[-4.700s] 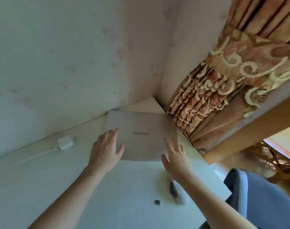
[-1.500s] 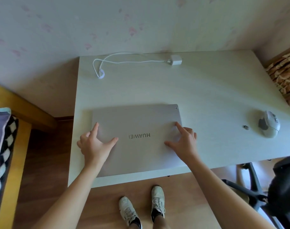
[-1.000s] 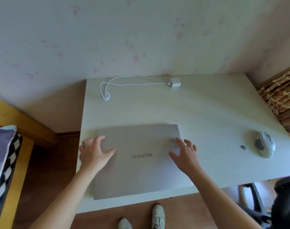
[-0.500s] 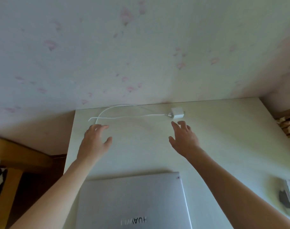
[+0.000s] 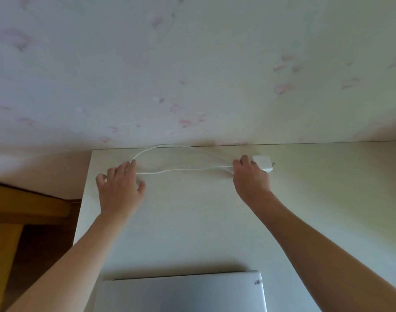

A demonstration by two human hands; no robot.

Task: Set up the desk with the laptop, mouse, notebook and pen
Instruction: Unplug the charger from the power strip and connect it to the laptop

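Observation:
The closed silver laptop [image 5: 181, 291] lies at the desk's near edge, at the bottom of the head view. A white charger brick [image 5: 265, 165] sits near the back of the white desk [image 5: 327, 210], and its white cable [image 5: 183, 170] loops off to the left. My right hand [image 5: 250, 180] covers the brick's left end, its fingers curled over the spot where the cable joins. My left hand [image 5: 120, 188] is spread flat over the cable's looped end, fingertips touching the cable. No mouse, notebook or pen is in view.
Pale wallpaper with pink flowers [image 5: 192, 75] rises right behind the desk's back edge. A wooden frame [image 5: 23, 206] stands left of the desk over dark flooring [image 5: 41, 251]. The desk's left edge runs close to my left forearm.
Both hands have left the laptop and reached to the back of the desk. The right hand has closed on the charger and the left has come down on the cable loop. The camera has tilted up.

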